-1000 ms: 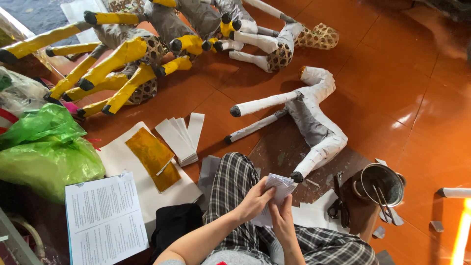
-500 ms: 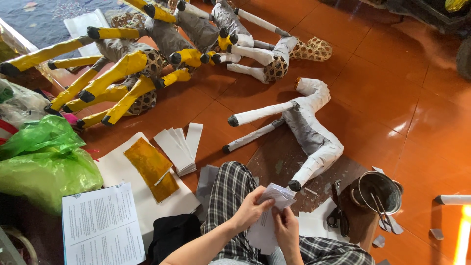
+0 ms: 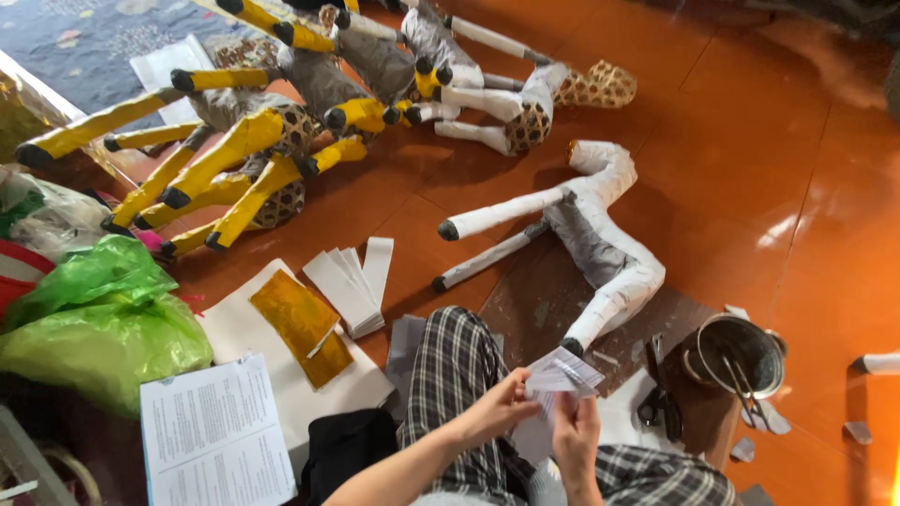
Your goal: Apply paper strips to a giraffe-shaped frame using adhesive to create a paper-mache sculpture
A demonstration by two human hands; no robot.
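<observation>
Sitting on the orange tile floor (image 3: 750, 169), the person works over a knee in plaid trousers (image 3: 459, 365). Left hand (image 3: 506, 408) comes in from lower left, forearm bare, fingers curled and pinching the near edge of a small stack of white paper strips (image 3: 561, 373). Right hand (image 3: 574, 433) rises from below, thumb and fingers closed on the same strips from underneath. Strips sit just above the knee, close to the black foot of the white animal figure (image 3: 600, 244).

Left to right: green plastic bag (image 3: 98, 323), bulging, at the left edge; in front of it a printed sheet (image 3: 216, 436), white with dense black text too small to make out. Next, a white board (image 3: 272, 361) carrying a flat gold foil piece (image 3: 300, 323). Beside it, a fanned pile of white strips (image 3: 352, 281). Up top, yellow-legged figures (image 3: 234, 159) lie in a heap, woven frames showing through in places; how many lie there cannot be counted. White figure lies on its side mid-floor. Right of the hands, black scissors (image 3: 661, 403), then a metal pot (image 3: 741, 356) with a tool inside, its contents unclear.

Person's body cut off by the lower frame edge. Dark cloth (image 3: 347, 445) near the knee unidentified.
</observation>
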